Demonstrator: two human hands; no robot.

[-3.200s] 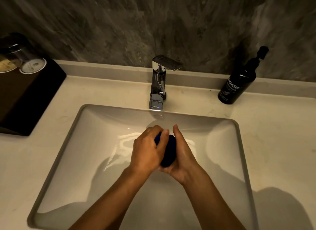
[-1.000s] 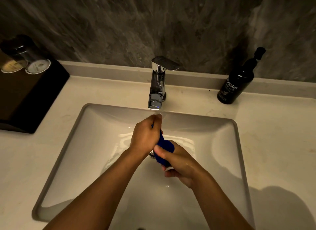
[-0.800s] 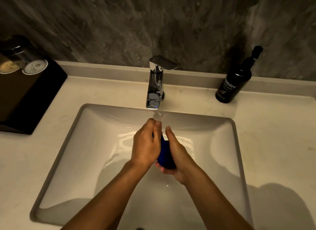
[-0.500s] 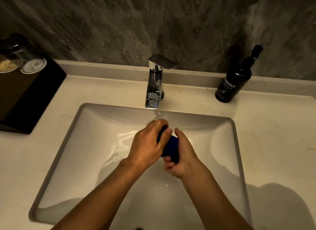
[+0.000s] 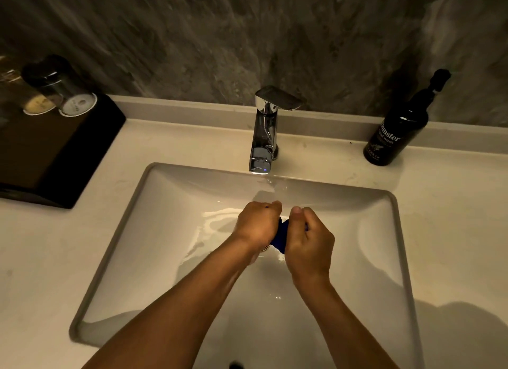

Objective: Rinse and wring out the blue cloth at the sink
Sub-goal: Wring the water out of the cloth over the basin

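Note:
A bunched blue cloth (image 5: pixel 281 235) shows as a narrow dark strip between my two fists over the white sink basin (image 5: pixel 170 231). My left hand (image 5: pixel 258 224) is closed around its left end. My right hand (image 5: pixel 309 242) grips its right end, thumb up. Both hands sit just below and in front of the chrome faucet (image 5: pixel 265 133). Most of the cloth is hidden inside my fists. Water glistens on the basin floor to the left of my hands.
A dark hand-wash pump bottle (image 5: pixel 398 129) stands on the counter at the back right. A black tray (image 5: pixel 55 154) with two upturned glasses (image 5: pixel 68 94) sits at the back left. The pale counter (image 5: pixel 453 217) surrounds the sink, with a stone wall behind.
My hands have turned from pressing the cloth between the palms to two side-by-side fists gripping its ends. The right hand has rotated over the top, and less of the cloth shows.

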